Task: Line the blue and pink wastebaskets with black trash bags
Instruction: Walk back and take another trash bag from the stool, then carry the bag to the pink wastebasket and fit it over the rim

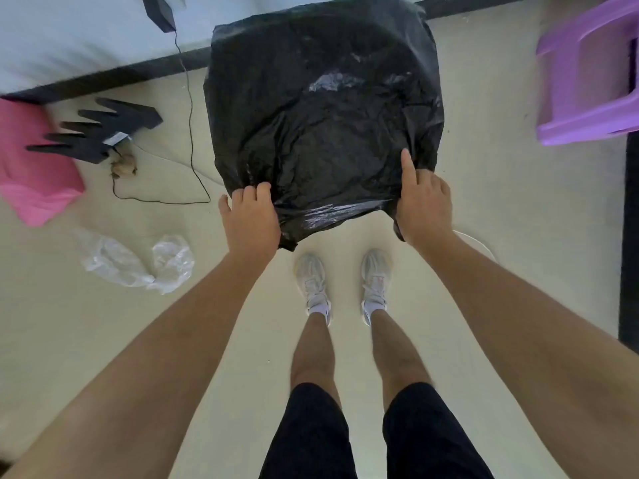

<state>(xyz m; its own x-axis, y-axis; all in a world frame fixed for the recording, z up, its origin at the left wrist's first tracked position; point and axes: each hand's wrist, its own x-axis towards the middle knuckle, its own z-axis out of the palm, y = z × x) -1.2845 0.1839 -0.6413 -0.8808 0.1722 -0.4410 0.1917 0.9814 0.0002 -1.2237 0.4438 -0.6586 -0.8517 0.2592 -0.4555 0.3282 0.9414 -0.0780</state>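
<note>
A black trash bag (321, 108) billows out wide in front of me, held up above the floor. My left hand (250, 217) grips its near edge at the lower left. At the lower right, my right hand (423, 205) holds the same edge, with its index finger stretched out along the plastic. The bag hides whatever stands behind or under it. A pink wastebasket (33, 164) lies at the far left edge, partly cut off. No blue wastebasket shows.
A black hand-shaped stand (103, 131) lies beside the pink basket, with a thin black cable (190, 126) running past it. Crumpled clear plastic (138, 262) lies on the pale floor at left. A purple plastic stool (587, 70) stands at right. My feet (342, 281) are below the bag.
</note>
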